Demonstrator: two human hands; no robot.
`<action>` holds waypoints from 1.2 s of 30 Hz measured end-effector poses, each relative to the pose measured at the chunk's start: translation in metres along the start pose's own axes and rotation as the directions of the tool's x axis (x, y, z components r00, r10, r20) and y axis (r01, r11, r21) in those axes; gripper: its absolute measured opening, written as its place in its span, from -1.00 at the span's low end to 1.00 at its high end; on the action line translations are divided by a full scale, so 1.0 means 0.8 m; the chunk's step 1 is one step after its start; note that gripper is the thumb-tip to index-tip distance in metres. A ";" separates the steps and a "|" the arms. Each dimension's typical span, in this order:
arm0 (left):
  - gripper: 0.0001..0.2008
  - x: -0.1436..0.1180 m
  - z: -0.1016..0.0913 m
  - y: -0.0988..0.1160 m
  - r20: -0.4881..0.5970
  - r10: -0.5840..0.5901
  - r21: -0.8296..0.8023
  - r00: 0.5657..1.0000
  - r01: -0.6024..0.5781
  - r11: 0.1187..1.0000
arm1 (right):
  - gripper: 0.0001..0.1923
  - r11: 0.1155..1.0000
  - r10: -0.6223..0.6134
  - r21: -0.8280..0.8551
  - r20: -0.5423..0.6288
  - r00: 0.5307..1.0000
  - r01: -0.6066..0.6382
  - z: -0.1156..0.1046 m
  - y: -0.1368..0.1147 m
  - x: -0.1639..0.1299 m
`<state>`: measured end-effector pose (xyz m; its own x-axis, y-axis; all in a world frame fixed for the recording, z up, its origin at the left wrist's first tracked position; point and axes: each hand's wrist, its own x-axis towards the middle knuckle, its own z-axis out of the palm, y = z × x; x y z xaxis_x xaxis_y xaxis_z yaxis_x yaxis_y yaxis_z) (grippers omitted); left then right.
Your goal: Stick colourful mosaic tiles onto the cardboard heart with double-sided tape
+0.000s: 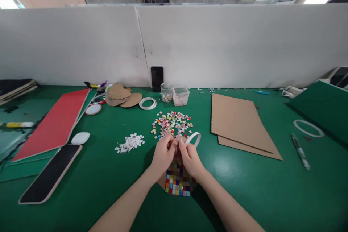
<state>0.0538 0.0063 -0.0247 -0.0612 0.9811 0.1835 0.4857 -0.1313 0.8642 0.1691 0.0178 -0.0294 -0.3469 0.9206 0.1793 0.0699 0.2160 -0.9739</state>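
Tape roll (193,139) sits pinched between your fingertips, just above the tiled mosaic piece (178,182). Your left hand (162,153) and right hand (190,157) both close on it. It looks light and sticky; hold it by its rim.

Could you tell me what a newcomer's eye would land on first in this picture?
Probably the two hands, left hand and right hand, pinched together at the centre of the green table, over a cardboard piece covered in colourful tiles. Just beyond them lies a loose heap of mixed-colour tiles, with plain cardboard sheets to the right.
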 end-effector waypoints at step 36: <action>-0.73 0.003 -0.006 -0.012 -0.223 0.073 0.215 0.972 -0.024 0.976 | -0.56 0.877 -0.051 -0.441 0.308 0.950 0.190 0.002 -0.013 -0.017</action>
<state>0.0445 0.0090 -0.0306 -0.2189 0.9123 0.3460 0.6634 -0.1208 0.7384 0.1717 0.0024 -0.0223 -0.6211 0.7635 0.1768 0.4076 0.5074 -0.7592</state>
